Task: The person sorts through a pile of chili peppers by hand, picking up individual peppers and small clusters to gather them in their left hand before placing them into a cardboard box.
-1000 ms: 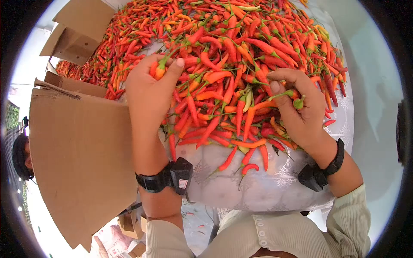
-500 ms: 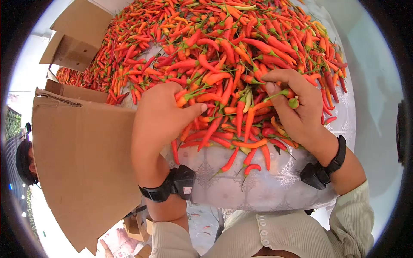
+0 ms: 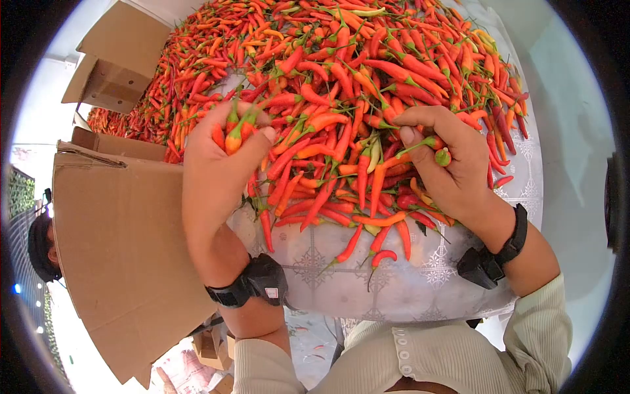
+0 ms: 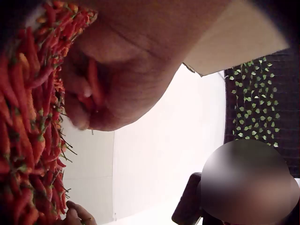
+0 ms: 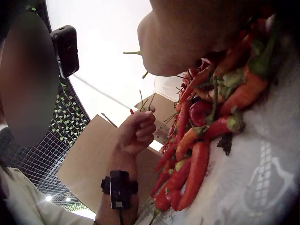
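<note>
Left of the chilli pile (image 3: 328, 125), the left hand (image 3: 222, 154) curls round chillies (image 3: 233, 139); at its right edge, the right hand (image 3: 453, 161) pinches others.

Front strip of counter (image 3: 341, 289) open between chili pile (image 3: 325, 121) and shirt (image 3: 367, 348); cardboard box (image 3: 121, 249) walls off left side, heap bars the middle.

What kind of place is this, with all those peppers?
It looks like a workspace, maybe for sorting or packing peppers. There's a huge heap of red and orange peppers on a shiny patterned cover, and a big cardboard box is right beside it.
</note>
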Tool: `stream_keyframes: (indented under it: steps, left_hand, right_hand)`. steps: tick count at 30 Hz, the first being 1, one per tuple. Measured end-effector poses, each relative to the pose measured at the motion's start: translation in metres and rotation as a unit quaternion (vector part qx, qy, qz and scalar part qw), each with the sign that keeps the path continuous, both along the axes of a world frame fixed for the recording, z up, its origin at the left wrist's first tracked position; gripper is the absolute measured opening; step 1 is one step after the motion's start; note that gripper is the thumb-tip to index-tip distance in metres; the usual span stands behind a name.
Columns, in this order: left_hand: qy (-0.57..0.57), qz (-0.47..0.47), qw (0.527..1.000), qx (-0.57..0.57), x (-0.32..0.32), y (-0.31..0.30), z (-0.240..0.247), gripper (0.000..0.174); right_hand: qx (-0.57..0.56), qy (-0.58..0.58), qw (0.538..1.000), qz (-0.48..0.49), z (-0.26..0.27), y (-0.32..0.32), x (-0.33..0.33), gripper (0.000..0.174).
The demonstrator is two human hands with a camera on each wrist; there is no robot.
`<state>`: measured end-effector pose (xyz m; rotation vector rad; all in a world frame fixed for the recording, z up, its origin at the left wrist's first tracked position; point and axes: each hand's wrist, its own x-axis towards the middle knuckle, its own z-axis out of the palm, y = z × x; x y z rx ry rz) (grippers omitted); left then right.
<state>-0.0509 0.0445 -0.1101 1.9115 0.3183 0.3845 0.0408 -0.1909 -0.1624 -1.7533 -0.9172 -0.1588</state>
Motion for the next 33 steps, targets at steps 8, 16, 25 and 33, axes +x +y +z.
stream_keyframes:
  steps: [8,16,25,33]
  left_hand:
    - [0.203,-0.021,0.938,0.280,0.004,-0.002,-0.005,0.029]
    - [0.181,-0.020,0.930,0.319,0.007,-0.007,0.000,0.029]
    - [0.079,0.001,0.914,0.398,0.011,-0.014,-0.011,0.025]
    - [0.108,0.074,0.969,0.208,0.009,-0.010,-0.005,0.032]
  right_hand:
    - [-0.021,-0.016,1.000,-0.009,0.002,0.000,0.000,0.012]
    - [-0.014,-0.010,1.000,-0.004,0.002,-0.001,0.000,0.013]
    - [0.010,0.001,1.000,0.001,-0.002,0.000,0.000,0.012]
    - [0.013,0.029,0.999,-0.003,0.004,-0.003,-0.002,0.012]
